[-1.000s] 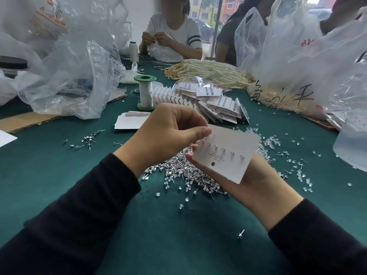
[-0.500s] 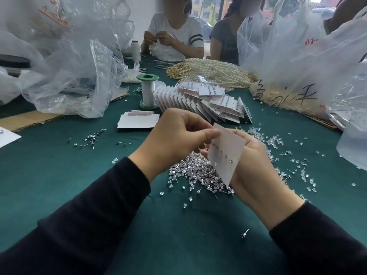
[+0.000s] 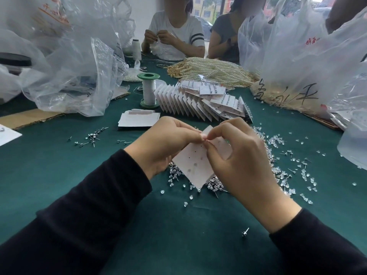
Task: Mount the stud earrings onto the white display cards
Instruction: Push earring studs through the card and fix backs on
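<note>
The left hand (image 3: 164,144) and right hand (image 3: 245,161) are both pinching a flat, matte white card (image 3: 195,165) pricked with tiny holes, over spiky silver studs (image 3: 215,184) on the green felt desk (image 3: 178,225).

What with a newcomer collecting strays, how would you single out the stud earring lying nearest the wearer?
Start at the green tablecloth, then the black sleeve on the right. Just left of its cuff lies one silver stud earring. Unlike the heaped studs under the held card, it lies alone on bare cloth.

Left hand (image 3: 166,143) and right hand (image 3: 244,157) meet at the card's (image 3: 195,165) top corner, curled fingertips pinching it, forearms angled inward.
</note>
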A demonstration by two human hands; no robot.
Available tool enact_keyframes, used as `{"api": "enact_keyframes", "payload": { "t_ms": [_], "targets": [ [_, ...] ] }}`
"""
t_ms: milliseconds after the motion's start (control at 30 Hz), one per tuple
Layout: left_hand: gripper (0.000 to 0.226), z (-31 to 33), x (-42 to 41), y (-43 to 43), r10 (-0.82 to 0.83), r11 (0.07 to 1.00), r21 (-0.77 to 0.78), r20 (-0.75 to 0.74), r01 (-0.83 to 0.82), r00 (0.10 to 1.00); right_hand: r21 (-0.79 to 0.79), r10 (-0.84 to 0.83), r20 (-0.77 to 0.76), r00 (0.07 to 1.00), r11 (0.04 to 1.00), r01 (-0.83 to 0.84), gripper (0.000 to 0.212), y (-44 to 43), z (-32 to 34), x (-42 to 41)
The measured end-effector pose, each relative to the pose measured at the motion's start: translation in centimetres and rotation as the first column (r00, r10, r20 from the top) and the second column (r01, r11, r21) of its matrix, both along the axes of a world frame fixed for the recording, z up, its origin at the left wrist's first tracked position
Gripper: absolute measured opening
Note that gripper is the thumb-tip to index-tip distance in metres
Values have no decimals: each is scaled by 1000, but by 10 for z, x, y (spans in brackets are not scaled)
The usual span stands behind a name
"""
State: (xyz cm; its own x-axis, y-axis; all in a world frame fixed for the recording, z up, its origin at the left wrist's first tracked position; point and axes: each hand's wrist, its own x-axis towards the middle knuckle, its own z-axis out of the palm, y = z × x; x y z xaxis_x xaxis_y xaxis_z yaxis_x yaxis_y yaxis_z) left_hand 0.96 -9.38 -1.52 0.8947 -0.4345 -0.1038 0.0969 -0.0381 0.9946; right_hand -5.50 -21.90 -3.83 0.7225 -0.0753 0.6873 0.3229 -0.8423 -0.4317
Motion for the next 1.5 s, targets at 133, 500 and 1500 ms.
{"api": "enact_keyframes", "payload": {
  "t_ms": [133,500,1500],
  "targets": [
    [12,-1,0,-1,-31,999,34,-10,31,999,27,-15,1,1000,1000,15,3,-2,-2,3],
    [36,-10,17,1,184,944,217,278,-248,943,1,426,-304,852,895,-447,3,1,32,-22],
    [25,-11,8,-4,38,944,297,339,-145,940,269,63,-138,988,963,-24,10,-16,19,-5]
  ]
}}
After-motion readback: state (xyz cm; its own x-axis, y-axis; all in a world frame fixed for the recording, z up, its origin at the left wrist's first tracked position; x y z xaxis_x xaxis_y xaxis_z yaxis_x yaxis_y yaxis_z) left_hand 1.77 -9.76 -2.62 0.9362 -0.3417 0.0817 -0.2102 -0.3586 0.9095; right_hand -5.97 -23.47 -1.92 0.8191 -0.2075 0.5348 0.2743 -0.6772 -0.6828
